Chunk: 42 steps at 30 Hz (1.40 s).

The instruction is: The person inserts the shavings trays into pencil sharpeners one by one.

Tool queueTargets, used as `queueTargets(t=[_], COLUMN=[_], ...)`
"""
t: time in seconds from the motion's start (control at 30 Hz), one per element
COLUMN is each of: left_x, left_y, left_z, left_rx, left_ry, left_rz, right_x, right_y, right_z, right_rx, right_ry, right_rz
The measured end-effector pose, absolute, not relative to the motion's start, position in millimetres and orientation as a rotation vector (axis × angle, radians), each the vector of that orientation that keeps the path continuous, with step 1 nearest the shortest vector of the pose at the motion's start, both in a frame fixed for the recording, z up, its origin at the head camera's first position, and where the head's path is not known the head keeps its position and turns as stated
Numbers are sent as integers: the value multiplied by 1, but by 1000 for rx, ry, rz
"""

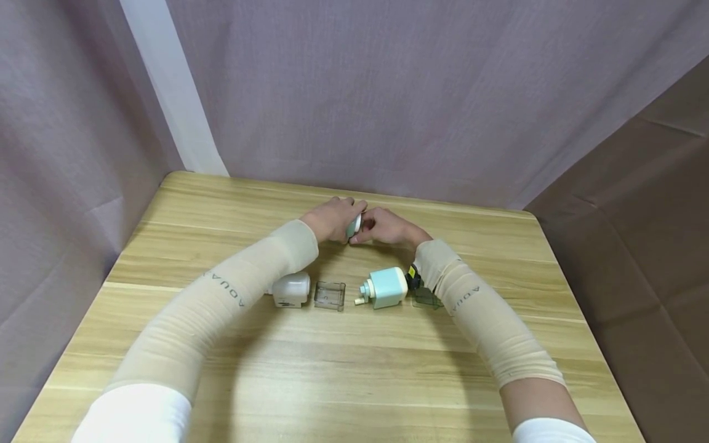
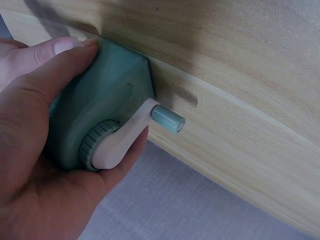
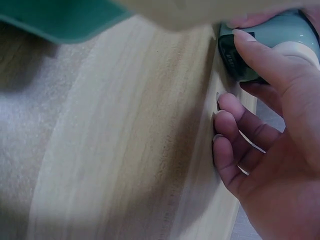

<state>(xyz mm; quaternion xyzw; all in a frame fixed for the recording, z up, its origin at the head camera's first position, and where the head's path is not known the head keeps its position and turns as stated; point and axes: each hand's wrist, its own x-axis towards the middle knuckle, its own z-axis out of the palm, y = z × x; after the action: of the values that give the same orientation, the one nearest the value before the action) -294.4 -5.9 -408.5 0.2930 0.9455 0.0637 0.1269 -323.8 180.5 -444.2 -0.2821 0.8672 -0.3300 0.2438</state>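
My left hand (image 1: 332,221) grips a green hand-crank pencil sharpener (image 2: 112,82) near the table's far edge. Its pale crank arm (image 2: 127,135) ends in a green knob (image 2: 168,119) and points away from the palm in the left wrist view. From the other side, my right hand (image 1: 389,226) pinches a dark see-through shavings drawer (image 3: 235,57) at the sharpener's end between thumb and index finger. The other fingers of that hand (image 3: 275,145) curl loosely beside it, close over the wood.
Nearer me on the wooden table (image 1: 332,369) lie a white sharpener (image 1: 292,290), a see-through drawer (image 1: 329,296) and a light blue sharpener (image 1: 389,287) with a crank. A black piece with a yellow label (image 1: 413,277) and another drawer (image 1: 425,299) are partly under the right sleeve. Curtains (image 1: 360,92) stand behind.
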Motion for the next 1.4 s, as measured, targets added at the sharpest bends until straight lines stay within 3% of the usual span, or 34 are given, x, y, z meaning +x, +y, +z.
queueTargets(t=[1.03,1.4], left_x=[-298,-301], left_y=[0,6], left_z=[-410,-408], left_rx=[859,885], left_ry=[2733,2737], left_rz=[212,183], right_x=[-318,-308], right_y=[186,201], right_z=[-440,-408], right_rx=[-773,-891], right_ry=[2442,2475], right_rz=[-762,-498])
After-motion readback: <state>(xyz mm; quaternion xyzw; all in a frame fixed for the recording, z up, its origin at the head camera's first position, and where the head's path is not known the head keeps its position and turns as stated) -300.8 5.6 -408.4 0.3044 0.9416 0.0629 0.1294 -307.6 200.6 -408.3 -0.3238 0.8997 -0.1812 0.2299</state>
